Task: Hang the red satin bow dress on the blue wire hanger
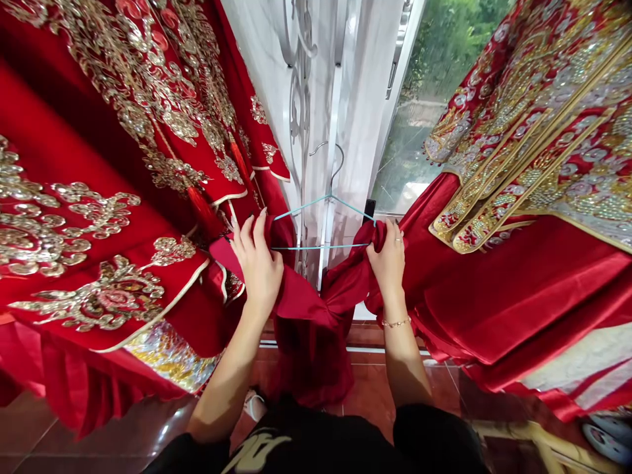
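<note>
A dark red dress (301, 296) hangs between my hands, its shoulder parts around the two ends of a thin light-blue wire hanger (326, 247). The hanger's silver hook points up and away from me and is hooked on nothing that I can see. My left hand (257, 260) grips the cloth near the hanger's left end. On the right end, my right hand (388, 258) has its fingers closed around bunched cloth. The neckline dips in a V, and the skirt falls toward the floor, dark and partly in shadow.
Red gowns with gold and silver embroidery (162, 125) crowd the left side. Another beaded red gown (543, 145) hangs at the right. Ahead are a white metal rack (299, 99) and a window (429, 92). Reddish tiles (370, 388) lie below; a wooden frame (538, 441) stands lower right.
</note>
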Motion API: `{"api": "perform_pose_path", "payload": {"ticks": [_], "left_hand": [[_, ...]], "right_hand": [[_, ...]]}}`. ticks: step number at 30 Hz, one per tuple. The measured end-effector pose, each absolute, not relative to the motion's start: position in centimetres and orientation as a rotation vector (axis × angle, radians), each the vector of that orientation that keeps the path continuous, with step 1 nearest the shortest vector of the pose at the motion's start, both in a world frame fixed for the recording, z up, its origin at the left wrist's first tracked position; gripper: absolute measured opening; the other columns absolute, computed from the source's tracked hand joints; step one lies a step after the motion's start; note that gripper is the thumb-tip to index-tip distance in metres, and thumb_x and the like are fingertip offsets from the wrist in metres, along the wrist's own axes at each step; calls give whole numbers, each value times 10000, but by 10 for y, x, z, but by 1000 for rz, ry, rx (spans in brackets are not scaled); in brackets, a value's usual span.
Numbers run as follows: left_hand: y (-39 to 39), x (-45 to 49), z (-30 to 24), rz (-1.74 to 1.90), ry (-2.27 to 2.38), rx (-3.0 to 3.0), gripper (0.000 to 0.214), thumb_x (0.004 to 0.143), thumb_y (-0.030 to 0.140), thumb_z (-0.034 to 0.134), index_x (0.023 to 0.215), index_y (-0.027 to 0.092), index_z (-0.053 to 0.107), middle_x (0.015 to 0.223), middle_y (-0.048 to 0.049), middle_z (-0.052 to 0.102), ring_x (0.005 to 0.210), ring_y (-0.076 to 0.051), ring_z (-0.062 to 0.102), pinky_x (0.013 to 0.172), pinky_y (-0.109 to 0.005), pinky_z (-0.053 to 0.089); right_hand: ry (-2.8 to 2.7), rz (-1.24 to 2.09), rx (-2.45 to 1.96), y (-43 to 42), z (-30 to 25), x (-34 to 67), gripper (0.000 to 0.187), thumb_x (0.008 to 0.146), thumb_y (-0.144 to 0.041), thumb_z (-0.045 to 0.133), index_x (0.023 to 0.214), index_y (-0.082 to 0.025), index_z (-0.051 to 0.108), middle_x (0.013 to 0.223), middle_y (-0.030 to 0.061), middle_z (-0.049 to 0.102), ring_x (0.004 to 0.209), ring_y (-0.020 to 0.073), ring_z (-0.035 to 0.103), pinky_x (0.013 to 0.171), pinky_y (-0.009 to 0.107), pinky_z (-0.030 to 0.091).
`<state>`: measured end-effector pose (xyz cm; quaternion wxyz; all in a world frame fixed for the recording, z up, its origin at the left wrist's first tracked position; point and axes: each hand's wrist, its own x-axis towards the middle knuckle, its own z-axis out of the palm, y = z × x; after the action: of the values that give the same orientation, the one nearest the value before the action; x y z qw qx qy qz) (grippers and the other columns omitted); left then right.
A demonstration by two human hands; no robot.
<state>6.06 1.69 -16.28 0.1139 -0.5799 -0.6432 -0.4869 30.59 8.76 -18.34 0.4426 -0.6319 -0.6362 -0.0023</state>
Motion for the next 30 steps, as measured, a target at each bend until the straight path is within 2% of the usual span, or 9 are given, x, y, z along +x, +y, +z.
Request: {"api": "perform_pose_path", "payload": {"ticks": [6,9,12,15,18,20,24,30], "left_hand": [[14,41,-160,-1453,-1859,-1728,723,745,79,481,1450,235,438,1476,-92,533,1460,-287,404,1286,-524,128],[13,38,-158,-1447,-1865,-1742,691,745,92,489,1423,223,465,1454,-89,555,1435,-274,438,1288,-493,154],[12,38,-157,-1435,-1878,-1736,662,760,90,492,1409,222,478,1440,-87,562,1401,-271,475,1285,-499,170],[9,36,-155,-1402,-1877,-1739,653,779,84,506,1416,227,475,1442,-87,554,1400,-274,471,1282,-495,192],[8,31,-151,-1332,-1875,-1780,664,808,98,535,1456,213,447,1454,-115,525,1414,-291,450,1244,-453,301],[9,28,-150,-1247,-1901,-1802,684,826,132,571,1488,202,416,1469,-143,495,1414,-320,446,1206,-466,351],[18,29,-152,-1150,-1943,-1742,675,837,148,589,1491,184,425,1454,-179,490,1387,-371,450,1184,-549,335],[27,25,-155,-1234,-1872,-1857,709,779,101,582,1472,153,438,1432,-185,489,1399,-362,410,1214,-519,327]], "right_hand": [[-1626,-46,-1582,82,-181,310,660,839,-167,506,1487,-100,399,1555,207,434,1472,324,362,1177,542,369],[-1599,-98,-1640,81,-176,307,608,816,-159,510,1422,-134,459,1483,200,490,1417,360,400,1102,551,431],[-1618,-147,-1726,81,-169,303,518,823,-137,482,1340,-125,512,1365,220,551,1328,380,474,1006,515,485],[-1686,-186,-1795,78,-160,303,441,843,-119,452,1276,-110,537,1247,233,600,1201,370,566,910,463,508],[-1739,-220,-1839,74,-153,307,413,850,-107,434,1246,-123,550,1152,216,633,1068,337,620,794,399,502],[-1759,-239,-1854,70,-150,310,441,846,-99,434,1272,-135,542,1114,199,650,1001,317,636,742,369,484],[-1763,-277,-1868,60,-147,313,428,847,-99,441,1257,-137,559,1107,194,669,968,307,645,704,347,457],[-1773,-294,-1901,51,-143,317,398,852,-106,465,1232,-153,575,1102,171,690,966,287,661,704,327,455]]}}
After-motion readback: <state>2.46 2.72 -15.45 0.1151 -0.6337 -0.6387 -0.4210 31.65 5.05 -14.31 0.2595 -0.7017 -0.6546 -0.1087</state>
